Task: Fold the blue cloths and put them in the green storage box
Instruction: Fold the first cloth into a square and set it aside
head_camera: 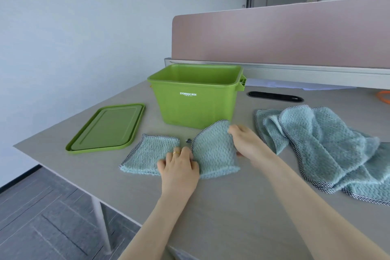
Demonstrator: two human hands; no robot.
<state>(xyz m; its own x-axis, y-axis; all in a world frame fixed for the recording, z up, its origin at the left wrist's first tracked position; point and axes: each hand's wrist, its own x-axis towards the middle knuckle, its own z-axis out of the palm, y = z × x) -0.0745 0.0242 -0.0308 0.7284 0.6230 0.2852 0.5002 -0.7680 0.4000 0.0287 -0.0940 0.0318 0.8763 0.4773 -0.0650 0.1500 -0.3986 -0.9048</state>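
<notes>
Near the worktop's front edge, the left hand point(179, 164) presses the blue cloth point(147, 154) flat at its middle while the right hand point(247, 143) pinches its raised half. It looks soft, light and limp, best taken by its hemmed corners. The green storage box point(196, 101) stands open just behind.

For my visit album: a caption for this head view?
Two hands fold a blue cloth before an open green storage box.
</notes>
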